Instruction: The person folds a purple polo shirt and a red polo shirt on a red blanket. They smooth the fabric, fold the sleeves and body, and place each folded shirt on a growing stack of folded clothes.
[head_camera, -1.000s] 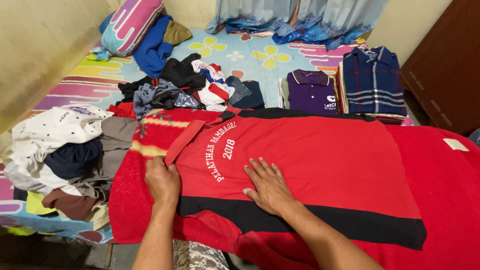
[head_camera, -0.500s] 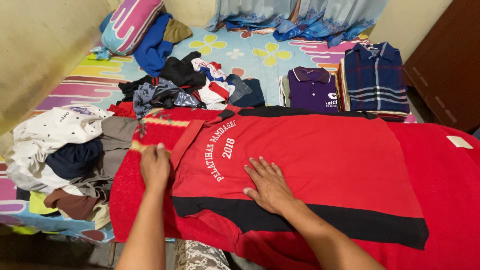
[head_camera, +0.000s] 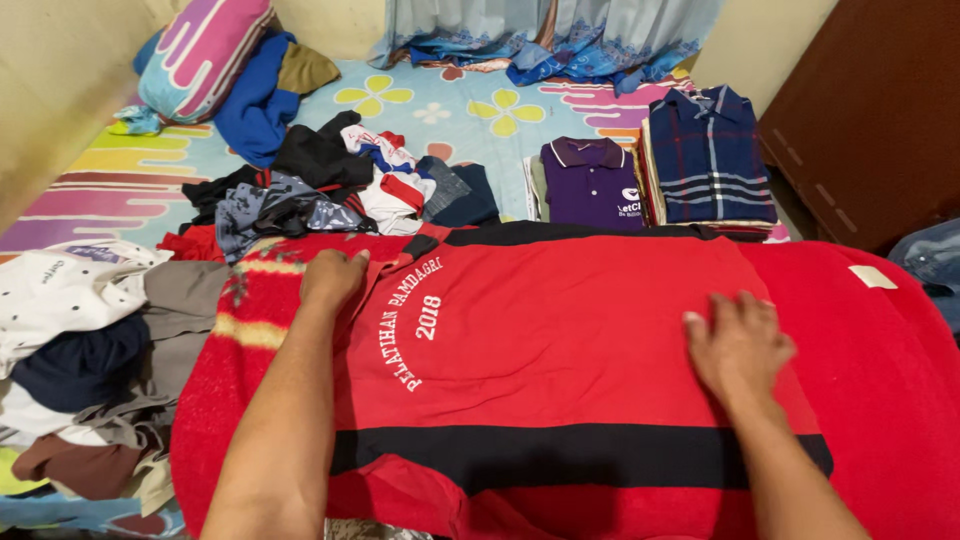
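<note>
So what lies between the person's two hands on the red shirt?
Head view: only flat red shirt fabric with white lettering lies between left hand and right hand.

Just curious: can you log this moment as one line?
left hand: flat at red shirt collar | right hand: flat near hem | shirt: spread on red towel

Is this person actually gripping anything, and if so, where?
Nothing is gripped. The left hand rests at the collar end of the red shirt; the right hand lies flat near its hem.
</note>
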